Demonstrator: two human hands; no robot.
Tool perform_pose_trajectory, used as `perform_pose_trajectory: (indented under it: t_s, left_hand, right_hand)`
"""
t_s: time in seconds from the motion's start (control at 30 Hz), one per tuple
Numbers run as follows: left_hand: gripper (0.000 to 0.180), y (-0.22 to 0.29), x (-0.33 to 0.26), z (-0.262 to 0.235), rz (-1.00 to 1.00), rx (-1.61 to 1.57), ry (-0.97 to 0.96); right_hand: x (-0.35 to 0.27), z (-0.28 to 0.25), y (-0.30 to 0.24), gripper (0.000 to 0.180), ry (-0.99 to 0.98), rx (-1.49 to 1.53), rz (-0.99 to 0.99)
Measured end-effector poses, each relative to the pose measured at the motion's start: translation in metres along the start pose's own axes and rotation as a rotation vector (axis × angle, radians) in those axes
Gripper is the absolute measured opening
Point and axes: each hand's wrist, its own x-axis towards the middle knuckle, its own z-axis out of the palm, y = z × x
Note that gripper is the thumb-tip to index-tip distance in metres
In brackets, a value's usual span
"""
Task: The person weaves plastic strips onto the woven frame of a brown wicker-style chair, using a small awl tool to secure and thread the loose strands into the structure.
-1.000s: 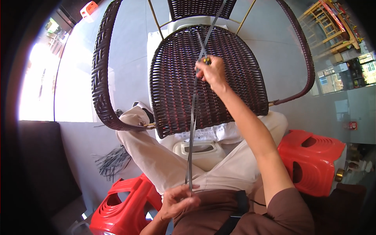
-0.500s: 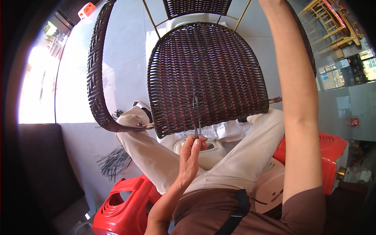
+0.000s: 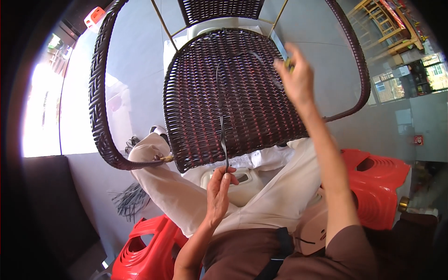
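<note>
A dark brown woven chair seat (image 3: 233,98) with reddish strands lies before me, its front edge between my knees. My left hand (image 3: 219,189) is closed on a thin dark weaving strip (image 3: 222,135), just below the seat's front edge. From there the strip runs up over the weave. Above the seat's right side is my right hand (image 3: 298,81), fingers curled round a tool with a yellow-and-dark handle (image 3: 290,65). A pale, flat blade-like part (image 3: 279,45) points away from it; blur hides its kind. Another length of strip curves beside this hand.
Woven armrests (image 3: 99,93) bow out on both sides, and brass-coloured rods (image 3: 164,25) rise to the backrest (image 3: 219,10). Red plastic stools (image 3: 144,247) stand either side of me. Loose dark strips (image 3: 130,200) lie on the floor by my left leg.
My right hand has come back from beyond the top edge to the seat's right side, with the tool now showing. My left hand keeps the strip, which now spreads into a wider loop.
</note>
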Motion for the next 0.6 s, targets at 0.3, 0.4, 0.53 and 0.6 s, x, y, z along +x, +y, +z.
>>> perform_pose_trajectory:
  t_s: [0.3, 0.4, 0.53, 0.6]
  left_hand:
    - [0.023, 0.008, -0.002, 0.002, -0.017, -0.043, 0.008]
    - [0.024, 0.005, -0.001, 0.001, 0.001, -0.029, -0.001]
    - [0.035, -0.007, -0.004, -0.006, 0.019, -0.117, -0.024]
    - [0.036, -0.005, -0.006, -0.008, -0.025, -0.203, -0.027]
  right_hand:
    - [-0.118, -0.032, 0.048, 0.044, 0.41, -0.105, 0.157]
    - [-0.134, -0.054, 0.019, 0.028, 0.48, 0.071, 0.105]
    - [-0.137, -0.037, -0.008, 0.036, 0.055, -0.209, -0.173]
    - [-0.127, -0.011, 0.001, 0.04, -0.114, -0.329, -0.165]
